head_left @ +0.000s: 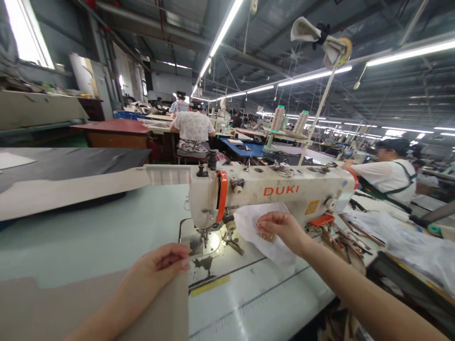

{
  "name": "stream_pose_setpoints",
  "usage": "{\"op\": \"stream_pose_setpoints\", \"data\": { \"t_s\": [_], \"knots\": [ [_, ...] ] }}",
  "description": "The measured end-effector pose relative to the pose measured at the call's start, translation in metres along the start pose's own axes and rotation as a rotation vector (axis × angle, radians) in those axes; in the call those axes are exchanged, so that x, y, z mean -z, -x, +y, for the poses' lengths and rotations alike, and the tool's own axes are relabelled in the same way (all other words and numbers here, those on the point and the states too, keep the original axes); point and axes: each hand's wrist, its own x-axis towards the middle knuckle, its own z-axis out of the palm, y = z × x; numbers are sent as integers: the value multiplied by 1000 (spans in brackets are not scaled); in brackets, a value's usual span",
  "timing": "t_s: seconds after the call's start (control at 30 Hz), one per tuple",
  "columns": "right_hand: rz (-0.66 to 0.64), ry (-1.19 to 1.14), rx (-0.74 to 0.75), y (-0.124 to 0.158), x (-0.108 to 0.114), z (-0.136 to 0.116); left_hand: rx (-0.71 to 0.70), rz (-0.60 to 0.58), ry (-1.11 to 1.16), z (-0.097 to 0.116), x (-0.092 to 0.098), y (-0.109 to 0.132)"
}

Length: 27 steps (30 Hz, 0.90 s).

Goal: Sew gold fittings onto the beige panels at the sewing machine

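A cream DUKI industrial sewing machine [273, 189] stands on a pale green table [88, 241], its lamp lighting the needle area. My right hand [280, 229] pinches a crumpled white cloth [265, 232] beside the machine's head. My left hand [156, 272] rests over a beige fabric panel [71, 303], fingers together. Its fingertips reach a small translucent piece [195, 245] by the presser foot [204, 239]. I cannot tell whether those fingers grip that piece. A long beige strip [78, 189] runs left behind the machine.
Two thread cones [278, 118] stand on a stand behind the machine. Tools and a white plastic sheet [401, 239] lie to the right. A co-worker [389, 177] sews at the right, another person [194, 130] sits ahead, and black material [60, 170] lies on the left.
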Motion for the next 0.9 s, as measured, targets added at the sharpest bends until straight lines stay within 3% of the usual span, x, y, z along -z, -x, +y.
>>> {"op": "stream_pose_setpoints", "data": {
  "t_s": [0.07, 0.17, 0.27, 0.4, 0.57, 0.9],
  "knots": [
    [-12, -433, 0, 14, -5, -9, -9, -55, 40, -1, -2, 2],
    [-88, -1108, -161, 30, -17, -25, -33, -95, 28, 3, -3, 7],
    [-131, -1351, -318, 37, -32, -44, -57, -89, -17, 8, -5, 13],
    [-204, -1446, -381, 34, -57, -70, -69, -87, 50, 9, -7, 19],
    [-219, -1355, -342, 22, -84, -88, -39, -101, 141, 10, -7, 24],
    [-288, -1423, -314, 15, -92, -88, -72, -108, 104, 14, -2, 24]
  ]
}}
